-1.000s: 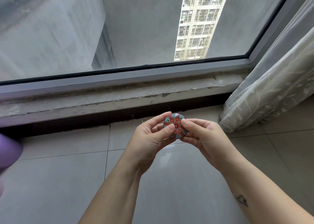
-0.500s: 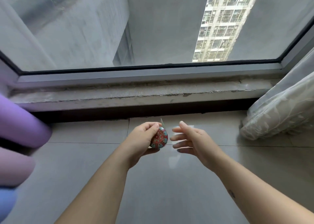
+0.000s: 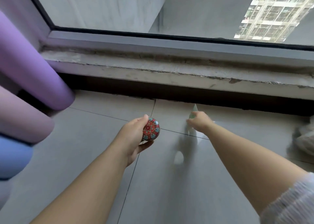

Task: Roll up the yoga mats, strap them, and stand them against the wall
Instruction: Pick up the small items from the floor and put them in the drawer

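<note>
Left hand (image 3: 136,133) grips the patterned round case (image 3: 150,130); right hand (image 3: 200,120) reaches ahead, blurred, grasp unclear. Left of both, rolled mats (image 3: 34,62): probably soft, light, best hugged mid-roll.

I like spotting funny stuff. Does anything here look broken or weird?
Yes. The concrete ledge under the window is cracked and chipped along its edge. Also, the left hand grips a small patterned round object, not one of the rolled mats, and a blurry pale scrap sits by the right hand.
</note>
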